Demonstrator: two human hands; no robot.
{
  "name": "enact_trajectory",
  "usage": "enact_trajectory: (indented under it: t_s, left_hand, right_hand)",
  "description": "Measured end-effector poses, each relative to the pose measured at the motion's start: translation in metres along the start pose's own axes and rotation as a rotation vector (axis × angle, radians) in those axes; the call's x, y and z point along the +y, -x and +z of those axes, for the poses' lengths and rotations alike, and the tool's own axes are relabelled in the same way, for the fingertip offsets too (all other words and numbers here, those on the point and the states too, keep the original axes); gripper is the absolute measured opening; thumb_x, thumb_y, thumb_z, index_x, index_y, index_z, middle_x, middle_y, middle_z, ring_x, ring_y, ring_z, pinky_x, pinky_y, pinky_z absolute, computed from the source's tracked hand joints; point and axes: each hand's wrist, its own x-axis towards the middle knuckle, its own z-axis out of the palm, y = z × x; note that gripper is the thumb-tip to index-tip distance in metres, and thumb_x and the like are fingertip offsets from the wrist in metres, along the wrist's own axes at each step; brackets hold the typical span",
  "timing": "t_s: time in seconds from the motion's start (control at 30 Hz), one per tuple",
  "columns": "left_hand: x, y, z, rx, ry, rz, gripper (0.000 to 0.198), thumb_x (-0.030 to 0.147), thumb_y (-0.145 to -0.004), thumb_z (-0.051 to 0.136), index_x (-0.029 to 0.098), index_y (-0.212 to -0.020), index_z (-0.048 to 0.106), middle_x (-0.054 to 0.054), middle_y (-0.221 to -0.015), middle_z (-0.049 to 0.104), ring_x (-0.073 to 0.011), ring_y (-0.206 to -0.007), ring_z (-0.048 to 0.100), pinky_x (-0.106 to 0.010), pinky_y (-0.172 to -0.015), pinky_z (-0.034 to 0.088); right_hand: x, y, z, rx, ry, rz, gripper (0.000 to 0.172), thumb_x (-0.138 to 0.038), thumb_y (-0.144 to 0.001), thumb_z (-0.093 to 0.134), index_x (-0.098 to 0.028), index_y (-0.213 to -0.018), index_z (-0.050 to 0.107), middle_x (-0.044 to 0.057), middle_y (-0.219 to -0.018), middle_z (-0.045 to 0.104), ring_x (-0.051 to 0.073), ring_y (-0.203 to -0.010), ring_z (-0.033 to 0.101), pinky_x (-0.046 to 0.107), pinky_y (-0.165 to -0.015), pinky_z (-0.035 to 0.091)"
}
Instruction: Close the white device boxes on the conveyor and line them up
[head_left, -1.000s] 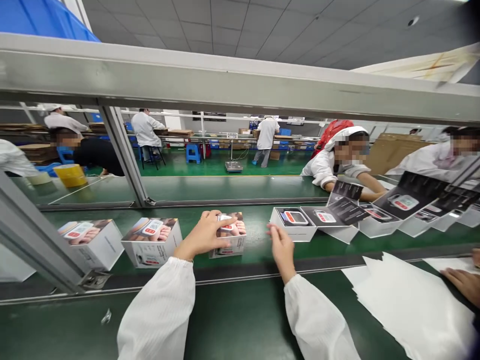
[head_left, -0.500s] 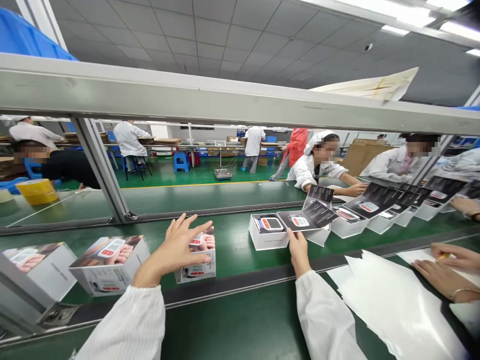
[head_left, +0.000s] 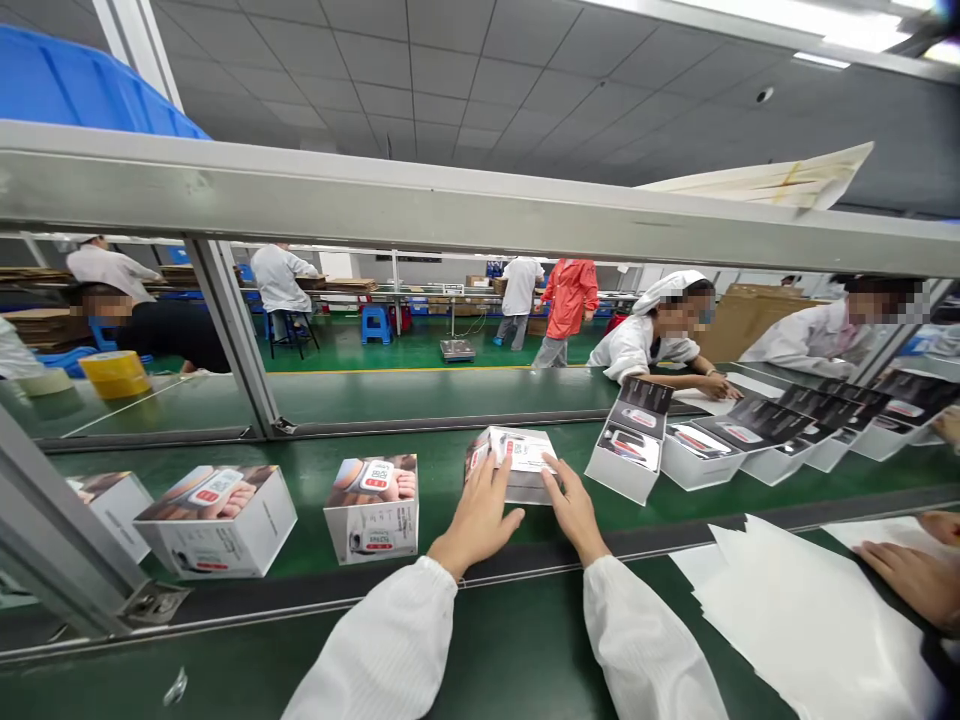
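Note:
A small white carton [head_left: 531, 490] with a printed lid stands on the green conveyor belt, its lid down. My left hand [head_left: 480, 515] lies on its left front part, fingers stretched over the top edge and thumb held apart. At its right front corner, the outstretched fingers of my right hand [head_left: 576, 510] touch the lid. Left of my hands stands a closed carton [head_left: 379, 535] printed with a device and a hand, and farther left another closed carton [head_left: 217, 540]. An open carton [head_left: 622, 475] with a device inside stands to the right, its dark lid raised.
More open cartons [head_left: 701, 470] line the belt at right, near a co-worker in a white cap [head_left: 637, 340]. White sheets [head_left: 810, 620] lie at front right beside another person's hand [head_left: 911, 575]. A metal post [head_left: 232, 340] and crossbar [head_left: 450, 215] frame the bench. Yellow tape [head_left: 116, 375] sits at left.
The carton at my right hand has its lid folded down. My left hand has moved right, off the printed carton, onto this one. The closed carton has shifted slightly left in view.

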Motion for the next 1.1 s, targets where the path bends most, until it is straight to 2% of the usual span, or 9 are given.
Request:
enact_trajectory:
  t_s: [0.13, 0.27, 0.4, 0.5, 0.6, 0.73, 0.8, 0.97, 1.1]
  left_hand:
    - [-0.02, 0.0, 0.029, 0.109, 0.206, -0.135, 0.084, 0.016, -0.081, 0.058, 0.015, -0.154, 0.018, -0.018, -0.158, 0.02, -0.0292, -0.147, 0.02, -0.046, -0.118, 0.023]
    - [-0.032, 0.004, 0.027, 0.175, 0.304, -0.235, 0.078, 0.014, -0.08, 0.056, 0.015, -0.152, 0.026, -0.016, -0.149, 0.036, -0.0288, -0.139, 0.034, -0.045, -0.115, 0.027]
    - [-0.035, 0.007, -0.003, 0.029, 0.264, -0.156, 0.076, 0.02, -0.08, 0.066, 0.028, -0.149, 0.037, -0.009, -0.146, 0.041, -0.0304, -0.135, 0.037, -0.048, -0.113, 0.028]
    - [-0.021, 0.007, -0.036, -0.1, 0.002, 0.011, 0.094, 0.028, -0.072, 0.081, 0.043, -0.15, 0.03, -0.004, -0.159, 0.019, -0.0397, -0.144, 0.015, -0.059, -0.115, 0.014]
    - [-0.004, 0.007, -0.067, -0.1, -0.243, 0.116, 0.102, 0.028, -0.068, 0.087, 0.051, -0.148, 0.027, 0.0, -0.162, 0.0, -0.045, -0.145, -0.003, -0.062, -0.114, 0.006]
    - [0.003, 0.01, -0.092, -0.155, -0.33, 0.082, 0.094, 0.036, -0.074, 0.083, 0.052, -0.148, 0.027, -0.005, -0.147, 0.033, -0.0376, -0.135, 0.029, -0.053, -0.108, 0.029]
    - [0.0, 0.011, -0.096, -0.157, -0.362, 0.052, 0.091, 0.042, -0.072, 0.084, 0.051, -0.147, 0.031, -0.006, -0.136, 0.041, -0.0348, -0.124, 0.037, -0.049, -0.102, 0.036]
    - [-0.01, 0.012, -0.098, -0.134, -0.43, -0.057, 0.069, 0.051, -0.076, 0.076, 0.048, -0.139, 0.048, -0.009, -0.128, 0.046, -0.0358, -0.115, 0.039, -0.051, -0.097, 0.038]
    - [-0.02, 0.014, -0.106, -0.179, -0.4, -0.107, 0.066, 0.05, -0.077, 0.073, 0.047, -0.139, 0.048, -0.008, -0.122, 0.049, -0.0337, -0.111, 0.042, -0.049, -0.095, 0.041]
  right_hand:
    - [-0.01, 0.003, 0.007, -0.046, -0.119, 0.037, 0.057, -0.061, -0.088, 0.046, -0.029, -0.135, 0.055, 0.005, -0.138, 0.057, 0.027, -0.121, 0.055, 0.045, -0.107, 0.038]
    - [-0.012, 0.002, 0.009, -0.044, -0.171, 0.097, 0.054, -0.062, -0.086, 0.05, -0.03, -0.129, 0.06, 0.004, -0.13, 0.063, 0.028, -0.112, 0.059, 0.045, -0.102, 0.041]
    - [-0.006, -0.002, 0.007, -0.027, -0.356, 0.157, 0.059, -0.066, -0.081, 0.055, -0.028, -0.126, 0.062, 0.006, -0.119, 0.067, 0.026, -0.097, 0.064, 0.039, -0.085, 0.051]
    - [-0.006, -0.002, 0.011, -0.067, -0.563, 0.302, 0.067, -0.072, -0.079, 0.053, -0.027, -0.128, 0.058, 0.006, -0.105, 0.071, 0.023, -0.076, 0.066, 0.033, -0.063, 0.052]
    - [-0.014, 0.005, 0.027, -0.189, -0.675, 0.396, 0.068, -0.075, -0.079, 0.05, -0.028, -0.128, 0.057, 0.005, -0.098, 0.072, 0.024, -0.075, 0.068, 0.034, -0.059, 0.052]
    - [-0.025, 0.014, 0.048, -0.248, -0.586, 0.274, 0.062, -0.074, -0.082, 0.047, -0.026, -0.118, 0.063, 0.005, -0.111, 0.071, 0.027, -0.099, 0.066, 0.041, -0.081, 0.055]
    - [-0.027, 0.016, 0.052, -0.221, -0.445, 0.203, 0.057, -0.069, -0.082, 0.049, -0.027, -0.117, 0.064, 0.004, -0.111, 0.071, 0.027, -0.099, 0.067, 0.042, -0.085, 0.054]
    - [-0.031, 0.021, 0.048, -0.149, -0.271, 0.12, 0.045, -0.056, -0.086, 0.049, -0.025, -0.114, 0.066, 0.004, -0.102, 0.073, 0.024, -0.083, 0.069, 0.04, -0.082, 0.053]
    - [-0.033, 0.015, 0.023, 0.228, -0.088, -0.012, 0.042, -0.049, -0.089, 0.043, -0.02, -0.103, 0.07, 0.01, -0.104, 0.071, 0.025, -0.096, 0.063, 0.039, -0.09, 0.047]
